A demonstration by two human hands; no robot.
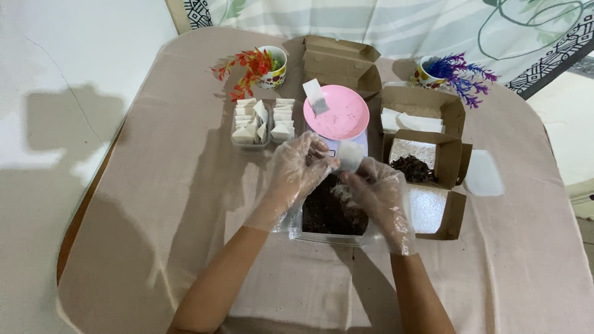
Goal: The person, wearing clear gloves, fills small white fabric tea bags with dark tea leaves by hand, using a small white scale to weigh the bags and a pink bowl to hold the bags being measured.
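Both hands are wearing thin clear plastic gloves and are working over a clear tub of dark loose tea (328,213) sitting near the middle of the table (154,204). The left hand (301,166) is curling its fingers (318,162) inward, pinching the edge of a small white paper bag (350,154) just above the tub. The right hand (378,196) is meeting it from the other side, its fingers (354,184) bunched close together and touching the lower side of the same bag; whether a pinch of tea is sitting between them is too blurred to tell.

Just behind the hands, a pink plate (341,117) is resting on a small scale, with another white bag (315,97) lying on its rim. Toward the far left edge, a clear tray of folded white bags (263,120) is standing beside a cup of red flowers (263,67). To the right, open brown cardboard boxes (427,162) are holding more dark tea
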